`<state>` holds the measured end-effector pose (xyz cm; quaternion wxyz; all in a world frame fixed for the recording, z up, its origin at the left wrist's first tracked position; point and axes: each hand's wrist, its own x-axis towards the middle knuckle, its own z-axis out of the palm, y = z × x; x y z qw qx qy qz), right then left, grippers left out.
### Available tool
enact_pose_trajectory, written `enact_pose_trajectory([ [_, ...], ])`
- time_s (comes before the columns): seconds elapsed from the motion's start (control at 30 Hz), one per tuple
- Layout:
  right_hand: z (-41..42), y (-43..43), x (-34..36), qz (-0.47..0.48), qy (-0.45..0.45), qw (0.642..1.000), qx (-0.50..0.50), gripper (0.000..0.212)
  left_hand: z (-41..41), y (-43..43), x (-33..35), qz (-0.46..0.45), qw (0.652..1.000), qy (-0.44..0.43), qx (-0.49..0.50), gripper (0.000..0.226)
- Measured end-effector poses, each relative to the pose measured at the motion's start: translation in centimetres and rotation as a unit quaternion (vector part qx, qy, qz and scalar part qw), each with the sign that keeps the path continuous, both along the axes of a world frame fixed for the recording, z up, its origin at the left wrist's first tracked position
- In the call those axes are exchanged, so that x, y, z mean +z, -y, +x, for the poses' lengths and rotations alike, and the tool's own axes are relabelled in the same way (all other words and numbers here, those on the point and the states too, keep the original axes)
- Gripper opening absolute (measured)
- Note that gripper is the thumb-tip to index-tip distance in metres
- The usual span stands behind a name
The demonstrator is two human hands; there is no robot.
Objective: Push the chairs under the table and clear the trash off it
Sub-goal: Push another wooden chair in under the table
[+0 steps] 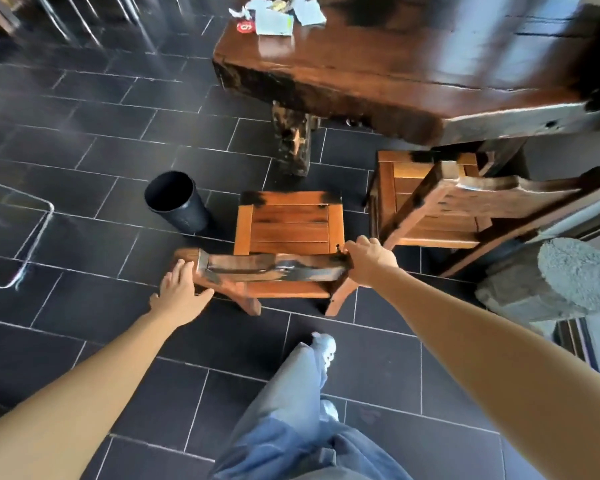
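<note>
The near chair [289,226] stands on the dark tiles, clear of the desk [413,64], its top rail blurred. The right hand [369,259] clasps the rail's right end; the left hand [179,289] lies flat and spread against the left end. A second chair [430,202] sits partly under the desk. Smeared paper trash [278,13] lies at the desk's far corner. A black bin [175,202] stands just beside the near chair.

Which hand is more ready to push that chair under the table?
The right hand. It is already wrapped around the end of the near chair's backrest, while the left hand is open beside the other end, apparently not gripping yet.
</note>
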<state>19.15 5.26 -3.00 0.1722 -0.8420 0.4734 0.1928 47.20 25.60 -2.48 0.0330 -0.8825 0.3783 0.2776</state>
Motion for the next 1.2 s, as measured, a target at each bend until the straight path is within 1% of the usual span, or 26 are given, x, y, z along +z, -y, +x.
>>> enact_pose_trajectory([
  [0.07,-0.4,-0.8,-0.2,-0.022,-0.003,1.0,-0.01,0.05,0.7,-0.4,-0.3,-0.053,0.998,-0.018,0.036,0.075],
  [0.13,-1.5,-1.9,-0.6,-0.014,0.01,0.999,-0.032,0.053,0.1,0.5,-0.5,-0.095,0.994,-0.016,0.048,0.07],
  [0.2,0.8,-1.6,-1.5,-0.028,0.014,0.997,-0.073,0.052,3.5,3.5,-1.3,-0.124,0.99,-0.023,0.07,0.062],
  [0.33,0.7,-4.2,-2.7,-0.064,0.036,0.985,-0.157,0.039,2.7,4.8,-2.0,-0.126,0.987,0.012,0.094,0.039],
  [0.4,1.5,-4.6,-3.5,-0.095,0.046,0.973,-0.205,0.028,2.7,5.4,-2.8,-0.136,0.985,0.05,0.092,0.026],
  [0.43,1.5,-4.5,-3.6,-0.102,0.047,0.969,-0.22,0.024,2.5,5.6,-3.1,-0.146,0.982,0.073,0.091,0.017],
  [0.5,1.5,-4.2,-4.1,-0.103,0.047,0.969,-0.222,0.025,2.4,6.0,-3.4,-0.178,0.972,0.111,0.104,0.003],
  [0.57,1.7,-3.9,-4.3,-0.112,0.048,0.97,-0.212,0.028,2.7,6.5,-3.8,-0.191,0.968,0.12,0.113,0.005],
  [0.63,1.9,-3.2,-4.5,-0.133,0.044,0.969,-0.204,0.033,3.0,7.4,-4.0,-0.201,0.967,0.11,0.109,0.006],
  [0.7,2.5,-2.1,-4.5,-0.137,0.03,0.965,-0.22,0.034,3.8,8.7,-4.1,-0.216,0.965,0.104,0.103,0.007],
  [0.77,3.5,-1.1,-4.7,-0.154,0.032,0.96,-0.232,0.032,5.1,10.2,-4.2,-0.229,0.964,0.102,0.093,0.008],
  [0.87,4.6,0.9,-5.1,-0.181,0.03,0.958,-0.221,0.025,7.2,13.5,-4.3,-0.228,0.968,0.076,0.075,0.011],
  [1.0,6.1,4.1,-5.3,-0.176,0.021,0.957,-0.228,0.02,9.4,18.1,-4.1,-0.233,0.97,0.059,0.035,0.014],
  [1.13,7.3,7.9,-5.4,-0.192,0.001,0.952,-0.238,0.021,11.2,22.2,-3.6,-0.197,0.979,0.036,-0.034,0.016],
  [1.2,7.5,9.7,-5.4,-0.204,0.002,0.949,-0.241,0.023,11.8,24.0,-3.5,-0.173,0.982,0.024,-0.067,0.02],
])
